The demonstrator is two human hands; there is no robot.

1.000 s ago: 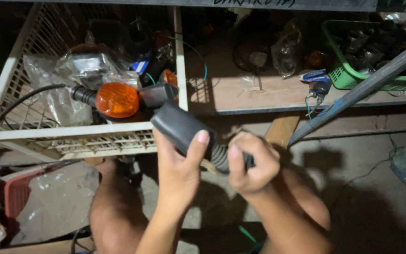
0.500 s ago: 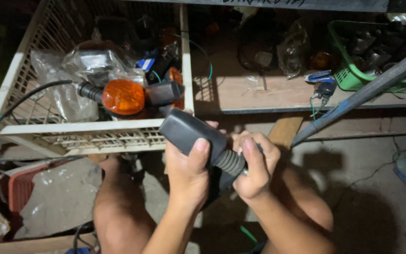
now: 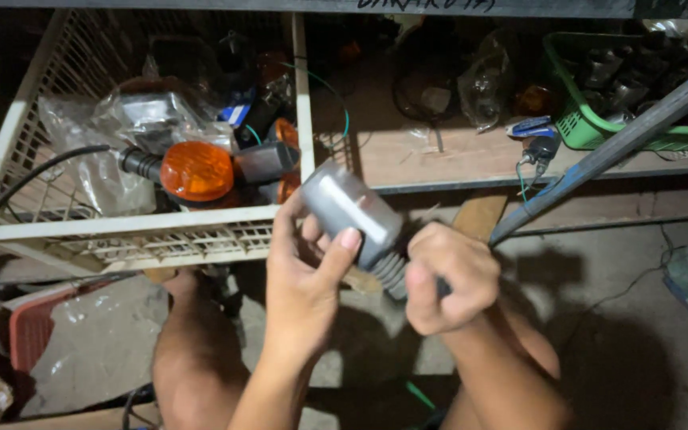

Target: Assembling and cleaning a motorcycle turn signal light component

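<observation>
Gripping the grey lamp housing point(image 3: 349, 207), the left hand point(image 3: 308, 275) has tilted it upward — right hand point(image 3: 447, 279) stays clamped on its ribbed stalk point(image 3: 392, 275).

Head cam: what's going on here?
A person holds a dark grey turn-signal housing in both hands: left hand around the body, right hand gripping its ribbed stalk. Behind sits a white plastic crate with an orange indicator lamp and bagged parts, beside a wooden shelf with a green basket.
</observation>
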